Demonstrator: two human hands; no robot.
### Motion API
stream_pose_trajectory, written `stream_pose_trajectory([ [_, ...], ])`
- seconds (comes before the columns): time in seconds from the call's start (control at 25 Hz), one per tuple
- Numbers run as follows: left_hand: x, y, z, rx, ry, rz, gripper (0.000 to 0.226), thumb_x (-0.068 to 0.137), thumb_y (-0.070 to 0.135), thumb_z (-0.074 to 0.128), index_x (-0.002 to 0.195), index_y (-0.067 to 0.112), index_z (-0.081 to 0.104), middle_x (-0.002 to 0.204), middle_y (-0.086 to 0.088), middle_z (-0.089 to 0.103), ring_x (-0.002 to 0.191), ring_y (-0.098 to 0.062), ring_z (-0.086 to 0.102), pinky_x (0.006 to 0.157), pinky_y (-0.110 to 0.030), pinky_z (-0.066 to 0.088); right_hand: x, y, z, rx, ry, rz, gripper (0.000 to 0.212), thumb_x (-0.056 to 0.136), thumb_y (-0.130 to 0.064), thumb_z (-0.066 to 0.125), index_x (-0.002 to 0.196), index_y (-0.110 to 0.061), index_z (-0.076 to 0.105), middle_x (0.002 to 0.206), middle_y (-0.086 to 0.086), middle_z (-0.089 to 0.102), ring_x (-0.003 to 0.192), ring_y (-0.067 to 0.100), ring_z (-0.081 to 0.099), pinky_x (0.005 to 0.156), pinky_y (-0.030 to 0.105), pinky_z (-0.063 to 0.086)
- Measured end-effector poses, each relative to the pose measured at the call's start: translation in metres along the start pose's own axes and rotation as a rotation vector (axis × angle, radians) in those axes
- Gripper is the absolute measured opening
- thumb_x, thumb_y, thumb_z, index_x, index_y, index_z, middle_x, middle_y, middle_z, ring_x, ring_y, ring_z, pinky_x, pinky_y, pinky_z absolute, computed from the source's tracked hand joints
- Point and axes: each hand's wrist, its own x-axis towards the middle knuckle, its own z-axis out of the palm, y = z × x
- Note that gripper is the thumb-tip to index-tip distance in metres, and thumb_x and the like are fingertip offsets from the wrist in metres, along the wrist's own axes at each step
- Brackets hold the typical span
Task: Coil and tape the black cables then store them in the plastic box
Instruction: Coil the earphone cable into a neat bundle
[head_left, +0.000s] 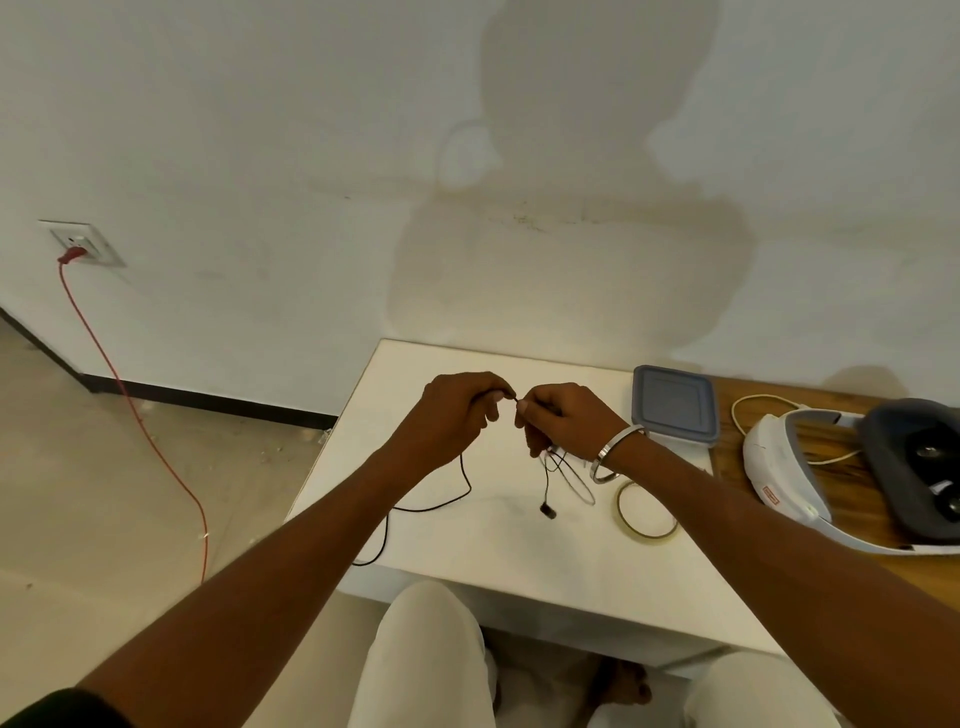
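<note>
Above the white table (519, 561), my left hand (457, 410) and my right hand (563, 421) meet, each pinching a thin black cable (431, 506) between thumb and fingers. From my left hand the cable trails down across the table and over its front left edge. Below my right hand hang a few loops of the cable, with a small black plug (547, 511) dangling at the bottom. A roll of clear tape (647, 509) lies on the table under my right wrist. The plastic box (675, 405), its grey-blue lid on, sits at the back right of the table.
A white and grey headset (852, 473) with a pale cord lies on the wooden surface (841, 514) to the right. A red cable (135, 410) runs from a wall socket (83, 241) down to the floor at left. My knees are under the table's front edge.
</note>
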Motion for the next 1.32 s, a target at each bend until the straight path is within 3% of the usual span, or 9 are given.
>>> stream_pose_trajectory([
  [0.16, -0.001, 0.003, -0.008, -0.041, 0.060, -0.007, 0.022, 0.100, 0.012, 0.042, 0.098, 0.013, 0.063, 0.070, 0.003, 0.059, 0.059, -0.006, 0.053, 0.058, -0.012, 0.042, 0.003, 0.015, 0.003, -0.033, -0.041, -0.011, 0.019, 0.093, -0.016, 0.048, 0.091, -0.021, 0.067, 0.087, -0.005, 0.072, 0.082, 0.008, 0.068, 0.083, 0.029, 0.054],
  [0.36, -0.003, -0.001, -0.011, -0.006, 0.134, -0.012, 0.020, 0.099, 0.012, 0.043, 0.097, 0.014, 0.063, 0.066, -0.008, 0.058, 0.058, -0.022, 0.051, 0.054, -0.025, 0.038, 0.002, 0.020, 0.006, -0.082, -0.004, -0.013, 0.019, 0.092, -0.021, 0.055, 0.108, -0.024, 0.065, 0.092, -0.014, 0.061, 0.072, 0.005, 0.063, 0.064, 0.016, 0.051],
  [0.48, -0.003, -0.007, -0.017, 0.016, 0.232, -0.045, 0.020, 0.099, 0.013, 0.043, 0.097, 0.014, 0.063, 0.063, -0.011, 0.058, 0.057, -0.031, 0.053, 0.055, -0.039, 0.042, 0.002, 0.028, 0.005, -0.097, 0.112, -0.016, 0.026, 0.095, -0.018, 0.050, 0.119, -0.021, 0.057, 0.096, -0.009, 0.061, 0.065, 0.002, 0.053, 0.066, 0.017, 0.041],
  [0.72, -0.004, -0.012, -0.026, 0.060, 0.272, -0.053, 0.018, 0.098, 0.013, 0.045, 0.094, 0.015, 0.063, 0.057, 0.008, 0.050, 0.053, -0.032, 0.051, 0.053, -0.042, 0.043, 0.006, 0.044, 0.006, -0.200, 0.000, 0.207, 0.028, 0.095, -0.004, 0.040, 0.114, -0.014, 0.057, 0.099, 0.005, 0.067, 0.064, 0.016, 0.056, 0.057, 0.023, 0.047],
  [0.8, -0.005, -0.007, -0.023, 0.054, 0.261, -0.040, 0.018, 0.098, 0.014, 0.045, 0.095, 0.015, 0.063, 0.057, 0.009, 0.050, 0.055, -0.033, 0.051, 0.053, -0.041, 0.042, 0.009, 0.039, 0.009, -0.308, -0.111, 0.256, 0.036, 0.090, 0.003, 0.048, 0.121, -0.013, 0.054, 0.112, 0.007, 0.064, 0.068, 0.016, 0.056, 0.063, 0.024, 0.048],
  [0.88, -0.006, -0.005, -0.021, 0.044, 0.246, -0.035, 0.018, 0.099, 0.014, 0.045, 0.097, 0.014, 0.063, 0.058, 0.008, 0.050, 0.056, -0.033, 0.050, 0.054, -0.038, 0.040, 0.010, 0.037, 0.012, -0.370, -0.157, 0.270, 0.043, 0.087, 0.001, 0.051, 0.127, -0.015, 0.050, 0.122, 0.005, 0.059, 0.095, 0.022, 0.060, 0.082, 0.029, 0.049],
  [1.04, -0.006, -0.004, -0.021, 0.014, 0.174, 0.006, 0.018, 0.099, 0.014, 0.046, 0.096, 0.016, 0.063, 0.060, 0.004, 0.051, 0.056, -0.028, 0.048, 0.053, -0.028, 0.035, 0.011, 0.031, 0.014, -0.337, -0.010, 0.280, 0.046, 0.081, -0.009, 0.053, 0.124, -0.026, 0.052, 0.133, 0.005, 0.043, 0.124, 0.026, 0.042, 0.103, 0.037, 0.039],
  [1.16, -0.006, 0.003, -0.017, -0.010, 0.118, 0.040, 0.018, 0.099, 0.014, 0.046, 0.098, 0.013, 0.064, 0.062, 0.011, 0.052, 0.058, -0.023, 0.049, 0.056, -0.024, 0.038, 0.012, 0.016, 0.017, -0.116, 0.032, 0.189, 0.046, 0.082, -0.008, 0.056, 0.125, -0.025, 0.051, 0.134, 0.005, 0.041, 0.126, 0.023, 0.037, 0.105, 0.034, 0.034],
  [1.32, -0.003, 0.005, -0.018, -0.037, 0.125, 0.048, 0.018, 0.100, 0.015, 0.045, 0.100, 0.014, 0.062, 0.067, 0.004, 0.057, 0.062, -0.017, 0.053, 0.058, -0.016, 0.040, 0.013, 0.003, 0.025, 0.086, 0.028, 0.059, 0.025, 0.088, -0.015, 0.058, 0.113, -0.019, 0.057, 0.103, -0.003, 0.067, 0.107, 0.014, 0.061, 0.102, 0.038, 0.044],
])
